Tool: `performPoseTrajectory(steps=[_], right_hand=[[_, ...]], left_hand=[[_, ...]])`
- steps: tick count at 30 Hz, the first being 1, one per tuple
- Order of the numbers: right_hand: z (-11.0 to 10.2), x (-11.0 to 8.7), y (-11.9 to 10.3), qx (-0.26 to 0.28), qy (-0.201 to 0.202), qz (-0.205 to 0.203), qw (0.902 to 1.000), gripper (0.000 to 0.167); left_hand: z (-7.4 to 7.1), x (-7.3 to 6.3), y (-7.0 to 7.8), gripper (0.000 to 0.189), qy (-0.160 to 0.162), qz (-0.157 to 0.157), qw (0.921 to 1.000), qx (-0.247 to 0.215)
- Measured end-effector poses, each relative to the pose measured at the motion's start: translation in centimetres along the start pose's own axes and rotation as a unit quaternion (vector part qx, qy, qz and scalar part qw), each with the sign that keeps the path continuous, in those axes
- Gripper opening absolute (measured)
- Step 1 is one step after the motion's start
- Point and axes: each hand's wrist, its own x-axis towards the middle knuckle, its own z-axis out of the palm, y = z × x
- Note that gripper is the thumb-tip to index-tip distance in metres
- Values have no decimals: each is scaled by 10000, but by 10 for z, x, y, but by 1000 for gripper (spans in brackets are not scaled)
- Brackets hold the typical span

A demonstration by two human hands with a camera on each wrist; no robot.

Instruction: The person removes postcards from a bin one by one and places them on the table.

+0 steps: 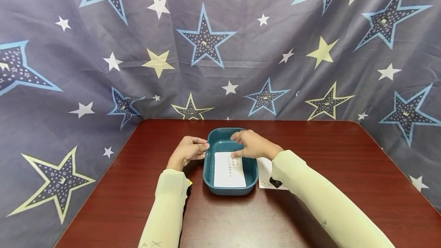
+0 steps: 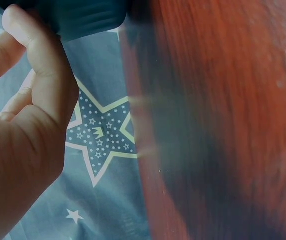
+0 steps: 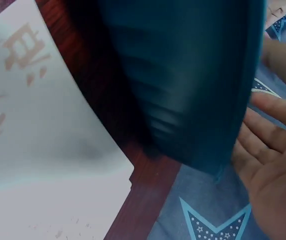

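Observation:
A teal rectangular tray (image 1: 230,191) rests on the table, its side close up in both wrist views. Inside lies a white card (image 1: 224,169) printed with small marks in short columns. At the tray's left rim, my left hand (image 1: 188,150) holds the edge with bent thumb and fingers; the left wrist view shows a fingertip against the tray wall (image 2: 93,20). My right hand (image 1: 253,144) hovers over the tray's right side, fingers spread and loosely bent, thumb above the card. Nothing shows in its grasp. In the right wrist view its fingers (image 3: 268,130) extend past the rim.
A second white sheet (image 1: 264,171) with brownish print lies on the table right of the tray, partly beneath my right forearm. The reddish-brown table (image 1: 220,221) ends at a star-patterned grey cloth (image 1: 220,79) behind. Something small and yellow (image 1: 190,183) shows by my left sleeve.

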Motion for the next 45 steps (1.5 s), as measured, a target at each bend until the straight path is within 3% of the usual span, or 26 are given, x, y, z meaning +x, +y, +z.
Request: performPoseTrajectory(steps=[7, 15, 19, 29, 32, 39, 42, 45], right_hand=[[14, 5, -3, -624, -823, 388, 9939, 84], [24, 8, -10, -1958, -1471, 786, 9664, 113], [28, 9, -11, -2102, -1527, 824, 9621, 115], [28, 8, -11, -2183, -1355, 586, 9647, 113], [28, 7, -11, -1979, -1132, 500, 9724, 107], [26, 4, -9, -908, -233, 488, 9944, 82], [24, 2, -9, -345, 191, 500, 9980, 61], [20, 1, -10, 532, 554, 613, 9952, 32]], left_hand=[[-1, -1, -2, 33, -11, -22, 10000, 58], [0, 0, 1, 33, -17, 52, 9999, 105], [-1, -1, 1, 35, -60, 2, 9999, 87], [-1, -2, 1, 34, -40, 22, 10000, 69], [-1, -1, 1, 34, -8, 18, 10000, 64], [-1, -1, 1, 35, -42, 2, 10000, 65], [-1, -2, 2, 35, -56, -8, 10000, 44], [-2, -2, 3, 35, -80, -4, 10000, 33]])
